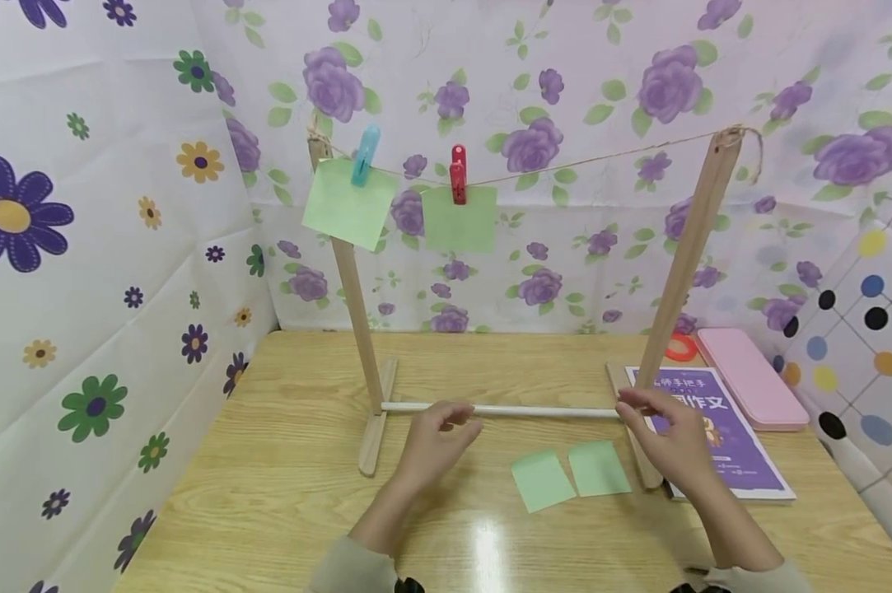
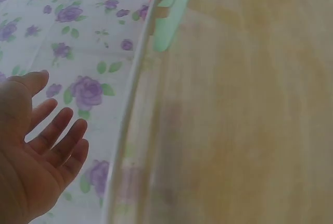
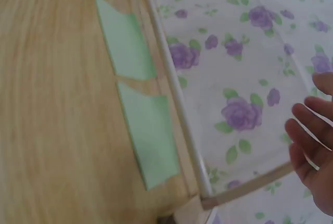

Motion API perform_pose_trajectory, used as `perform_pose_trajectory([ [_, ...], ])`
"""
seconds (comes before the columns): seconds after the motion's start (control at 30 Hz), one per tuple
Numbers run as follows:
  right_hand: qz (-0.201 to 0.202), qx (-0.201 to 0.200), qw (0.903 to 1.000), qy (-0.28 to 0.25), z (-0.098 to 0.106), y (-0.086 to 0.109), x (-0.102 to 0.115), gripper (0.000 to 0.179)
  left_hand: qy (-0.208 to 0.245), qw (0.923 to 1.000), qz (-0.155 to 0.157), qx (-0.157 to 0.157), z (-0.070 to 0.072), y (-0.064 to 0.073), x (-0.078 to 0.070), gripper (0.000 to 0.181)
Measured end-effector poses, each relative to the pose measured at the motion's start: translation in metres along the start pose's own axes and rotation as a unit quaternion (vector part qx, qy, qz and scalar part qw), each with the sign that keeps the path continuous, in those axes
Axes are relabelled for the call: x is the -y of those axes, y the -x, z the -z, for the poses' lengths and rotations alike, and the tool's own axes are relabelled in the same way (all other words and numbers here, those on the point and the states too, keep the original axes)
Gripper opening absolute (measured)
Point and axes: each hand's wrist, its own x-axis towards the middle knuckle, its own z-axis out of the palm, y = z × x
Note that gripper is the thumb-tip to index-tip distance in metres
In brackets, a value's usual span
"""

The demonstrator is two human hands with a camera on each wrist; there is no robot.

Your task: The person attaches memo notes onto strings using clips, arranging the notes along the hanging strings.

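My left hand [image 1: 440, 445] hovers by the white rod [image 1: 545, 411] of a wooden stand, fingers loosely bent and holding nothing. Near the right post [image 1: 684, 268], my right hand [image 1: 671, 436] is also empty, its fingers relaxed in the right wrist view. Two green paper notes [image 1: 544, 482] [image 3: 148, 135] lie side by side on the table between the hands. Above, twine [image 1: 601, 160] sags between the posts. A light blue clothespin [image 1: 366, 155] clips one green note [image 1: 349, 206] there, tilted; a red clothespin [image 1: 458, 175] clips another note [image 1: 460, 224], hanging nearly straight.
A purple book [image 1: 745, 461] lies at the right, under the stand's right side in the head view. Beyond it are a pink case [image 1: 753, 379] and a red-orange ring-shaped item [image 1: 681, 347]. The left post [image 1: 357, 305] stands on a wooden foot [image 1: 375, 441]. Flowered cloth [image 1: 534, 272] hangs behind.
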Motion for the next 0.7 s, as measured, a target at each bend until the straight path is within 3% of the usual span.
perform_pose_trajectory([
  [0.13,-0.054,0.083,0.9948,0.024,0.009,0.017,-0.013,0.018,-0.008,0.9996,0.009,0.024,-0.018,0.005,0.009,0.040],
  [0.23,-0.079,0.123,0.9891,0.021,0.016,0.027,-0.023,0.019,-0.018,0.9983,0.010,0.054,-0.031,0.007,0.013,0.043],
  [0.47,-0.125,0.165,0.9779,0.027,0.033,0.049,-0.040,0.025,-0.033,0.9935,0.022,0.107,-0.054,0.007,0.011,0.048],
  [0.7,-0.176,0.204,0.9626,0.024,0.048,0.068,-0.057,0.031,-0.095,0.9885,0.028,0.114,-0.073,0.005,0.008,0.046],
])
